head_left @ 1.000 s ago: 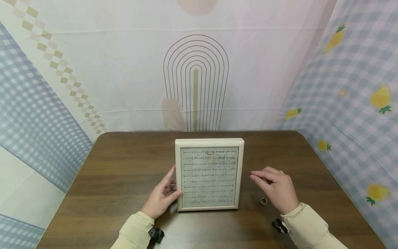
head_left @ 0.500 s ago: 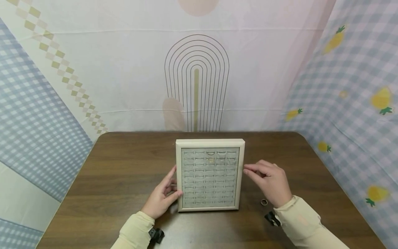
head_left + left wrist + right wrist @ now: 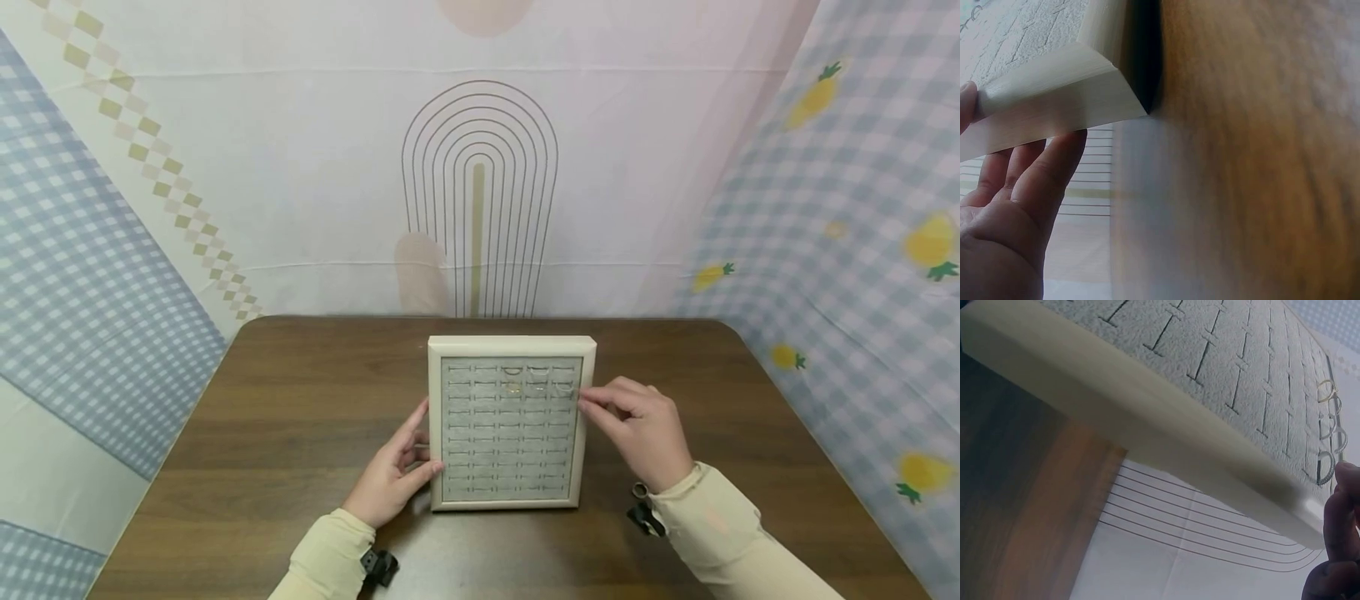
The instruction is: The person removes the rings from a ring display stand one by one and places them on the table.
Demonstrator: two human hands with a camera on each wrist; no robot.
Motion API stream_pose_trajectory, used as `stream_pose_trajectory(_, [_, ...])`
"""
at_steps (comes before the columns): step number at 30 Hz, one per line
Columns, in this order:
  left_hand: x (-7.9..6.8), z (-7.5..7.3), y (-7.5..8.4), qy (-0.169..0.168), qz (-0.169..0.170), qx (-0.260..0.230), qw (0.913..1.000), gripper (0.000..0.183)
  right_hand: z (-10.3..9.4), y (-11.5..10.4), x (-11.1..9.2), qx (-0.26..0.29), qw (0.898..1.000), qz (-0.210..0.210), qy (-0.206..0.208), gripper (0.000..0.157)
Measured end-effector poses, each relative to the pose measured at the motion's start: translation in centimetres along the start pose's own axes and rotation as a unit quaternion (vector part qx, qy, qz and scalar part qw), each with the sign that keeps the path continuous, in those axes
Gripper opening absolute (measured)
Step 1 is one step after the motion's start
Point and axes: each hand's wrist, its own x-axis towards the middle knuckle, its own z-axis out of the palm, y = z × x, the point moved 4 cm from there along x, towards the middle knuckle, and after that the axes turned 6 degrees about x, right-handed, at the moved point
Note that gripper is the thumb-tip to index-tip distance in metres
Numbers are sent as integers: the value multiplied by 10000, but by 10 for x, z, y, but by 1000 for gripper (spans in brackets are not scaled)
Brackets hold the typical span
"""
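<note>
A cream-framed ring display board (image 3: pixel 506 504) with a grey slotted pad (image 3: pixel 510 446) stands upright on the table. My left hand (image 3: pixel 388 479) grips its left side, thumb on the front of the frame and fingers along the outer side in the left wrist view. Several rings sit in the two top rows, among them a gold ring (image 3: pixel 513 388). At the right edge, my right hand (image 3: pixel 643 429) has thumb and forefinger together near the rightmost silver ring (image 3: pixel 1333 465). Whether the fingertips touch it or pinch anything is hidden. A loose ring (image 3: pixel 640 490) lies beside my right wrist.
The brown wooden table (image 3: pixel 315 375) runs back to a white patterned cloth (image 3: pixel 330 183). Checked cloth hangs at both sides. A small black camera sits on the left wrist (image 3: pixel 380 568) and another on the right wrist (image 3: pixel 647 518).
My right hand has moved left and slightly up, from beside the board to its right edge near the second row. The left hand keeps its grip. The loose ring stays put.
</note>
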Motion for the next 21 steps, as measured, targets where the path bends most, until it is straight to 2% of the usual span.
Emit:
stream_pose_trajectory(8, [0,1,0,42,32,-66,10000,86,7,-1,7,21,9999,-38,-98,22])
stream_pose_trajectory(15, [-1,2,0,30,40,-75,10000,85,14,-1,10,58,9997,112,-225,21])
stream_pose_trajectory(21, [-1,2,0,35,30,-73,10000,85,17,0,12,-124,9991,100,-385,19])
